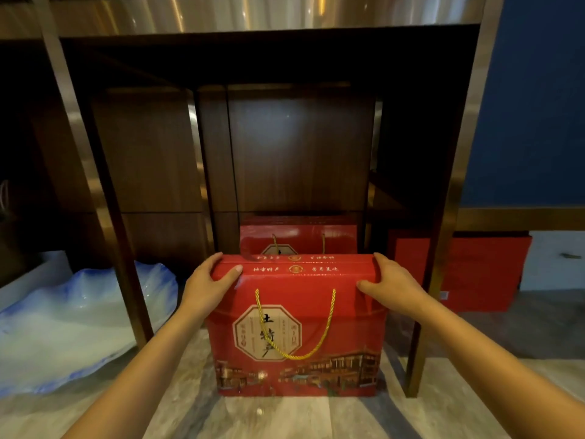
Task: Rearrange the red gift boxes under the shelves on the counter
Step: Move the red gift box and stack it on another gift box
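A red gift box [316,369] with a gold cord handle and an octagonal label stands upright on the counter [285,416], in front of the shelf opening. My left hand [210,280] grips its top left corner and my right hand [391,282] grips its top right corner. Directly behind it, deeper under the shelf, stands a second red gift box [300,239], mostly hidden. A third red box [481,270] leans flat against the wall at the right, beyond the shelf leg.
Dark wooden shelves with brassy metal legs [421,359] frame the opening. A white and blue wavy plate wrapped in plastic [72,321] lies on the counter at left. A blue wall [538,106] rises at the right.
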A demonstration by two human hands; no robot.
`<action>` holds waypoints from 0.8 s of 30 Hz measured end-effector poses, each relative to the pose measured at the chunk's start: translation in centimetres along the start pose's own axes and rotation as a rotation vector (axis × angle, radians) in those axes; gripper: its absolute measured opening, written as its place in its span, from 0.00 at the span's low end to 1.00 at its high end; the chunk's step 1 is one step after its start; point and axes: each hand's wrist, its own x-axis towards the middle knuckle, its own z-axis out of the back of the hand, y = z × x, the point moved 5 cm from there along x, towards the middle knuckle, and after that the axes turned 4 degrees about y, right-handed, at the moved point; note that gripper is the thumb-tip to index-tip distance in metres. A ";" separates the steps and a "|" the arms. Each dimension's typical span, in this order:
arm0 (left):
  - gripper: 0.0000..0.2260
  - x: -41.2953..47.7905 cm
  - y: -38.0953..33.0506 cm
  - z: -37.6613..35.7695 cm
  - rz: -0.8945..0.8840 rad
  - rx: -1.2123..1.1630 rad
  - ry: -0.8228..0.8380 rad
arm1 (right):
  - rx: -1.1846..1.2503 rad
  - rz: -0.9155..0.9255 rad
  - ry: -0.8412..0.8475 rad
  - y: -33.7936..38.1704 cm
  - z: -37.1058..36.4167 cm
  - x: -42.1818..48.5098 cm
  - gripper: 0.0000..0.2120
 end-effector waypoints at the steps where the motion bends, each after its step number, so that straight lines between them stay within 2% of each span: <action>1: 0.26 0.5 -0.2 0.1 0.000 0.058 0.015 | -0.032 -0.003 0.027 0.3 0.3 0.3 0.25; 4: 0.24 2.3 -0.9 0.2 0.004 0.223 0.079 | -0.123 -0.005 0.082 1.4 1.2 1.4 0.26; 8: 0.27 4.7 -2.5 -0.4 0.004 0.447 0.221 | -0.244 0.009 0.127 2.9 1.7 4.3 0.28; 13: 0.23 7.2 -4.8 -1.7 0.008 0.542 0.391 | -0.353 0.023 0.162 4.4 2.0 8.3 0.25; 15: 0.22 7.9 -5.7 -2.3 0.014 0.555 0.472 | -0.394 0.020 0.195 4.5 1.8 9.8 0.27; 16: 0.24 8.3 -5.9 -2.5 0.006 0.575 0.513 | -0.409 0.013 0.209 4.4 1.6 10.6 0.29; 19: 0.36 10.4 -6.1 -3.1 -0.022 0.647 0.576 | -0.395 0.037 0.208 3.8 1.1 13.2 0.31; 24: 0.34 13.7 -5.8 -4.0 -0.047 0.703 0.587 | -0.434 0.037 0.182 2.4 0.8 16.6 0.34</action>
